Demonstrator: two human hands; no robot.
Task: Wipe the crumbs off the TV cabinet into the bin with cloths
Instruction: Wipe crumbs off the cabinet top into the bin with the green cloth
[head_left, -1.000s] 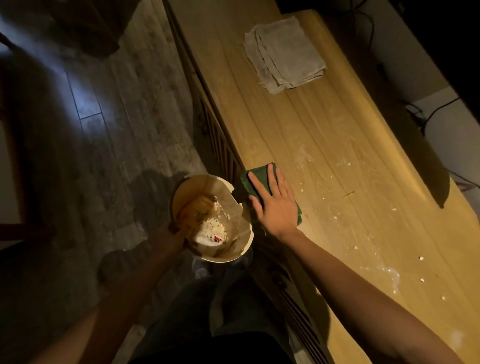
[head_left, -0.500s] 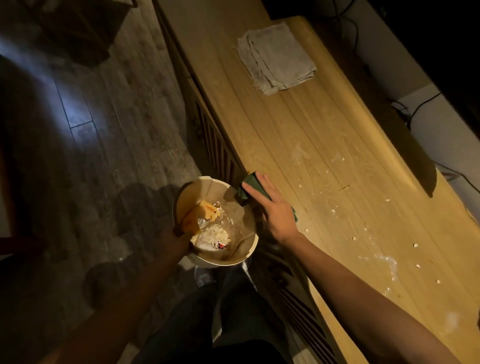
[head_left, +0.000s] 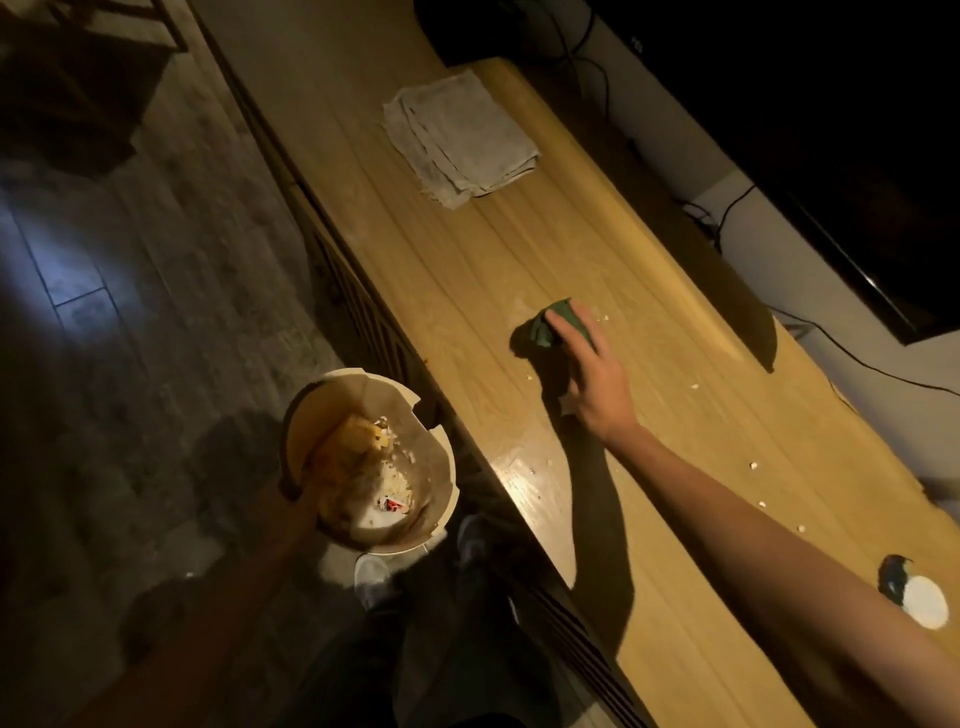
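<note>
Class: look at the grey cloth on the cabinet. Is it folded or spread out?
Folded. The grey cloth lies flat on the cabinet, with several stacked layer edges showing along its sides.

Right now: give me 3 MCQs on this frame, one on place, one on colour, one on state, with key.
1. Where does the folded grey cloth lie?
A. in the bin
B. on the TV cabinet, at its far end
C. on the floor
2. What colour is the cloth under the right hand?
A. green
B. white
C. red
3. The bin is:
A. empty
B. lidded
C. lined, holding scraps

Key: B, it rests on the wooden top; A, the green cloth shows past the fingers; C, bag and crumbs are visible inside.
</note>
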